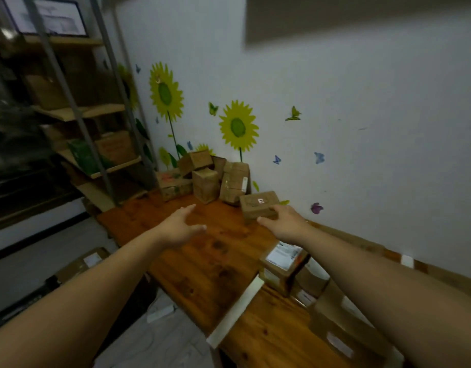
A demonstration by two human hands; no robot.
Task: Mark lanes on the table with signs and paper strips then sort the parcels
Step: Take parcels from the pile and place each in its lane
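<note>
Right hand (285, 219) grips the parcel's (253, 210) near side at the table's (202, 264) wall edge, long axis along the wall. Left hand's (180, 224) spread, empty, further left.

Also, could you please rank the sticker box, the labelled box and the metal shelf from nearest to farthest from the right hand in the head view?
1. Sticker box, by the wall, gripped by the right hand.
2. Labelled box, nearer the camera, beside the paper strip.
3. Metal shelf, far left.
</note>
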